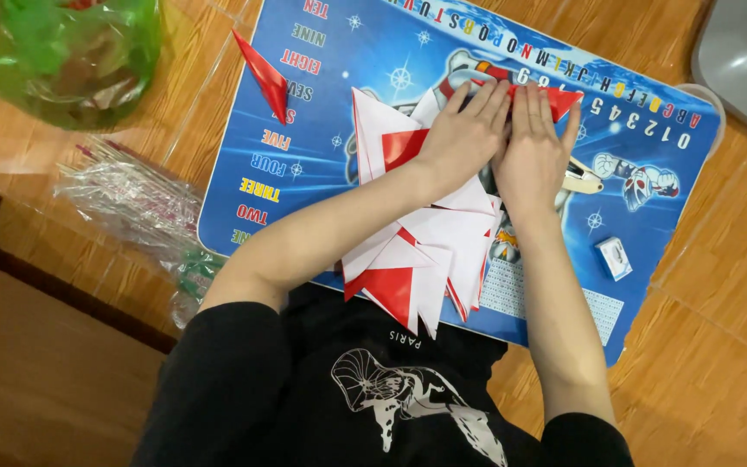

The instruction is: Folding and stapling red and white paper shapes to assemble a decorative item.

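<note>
Both hands press flat on a red paper strip [561,99] at the far side of a blue printed mat [339,69]. My left hand [464,134] and my right hand [533,147] lie side by side, fingers extended over the fold. Under my wrists spreads a pile of red-and-white folded paper triangles [417,259], reaching the mat's near edge. A single folded red triangle [265,78] lies apart at the mat's left.
A small white-and-blue box [613,258] and a beige clip-like object [583,177] sit on the mat's right. A green plastic bag [62,52] and clear plastic wrapping [131,203] lie on the wooden floor at left. A grey object [745,60] is top right.
</note>
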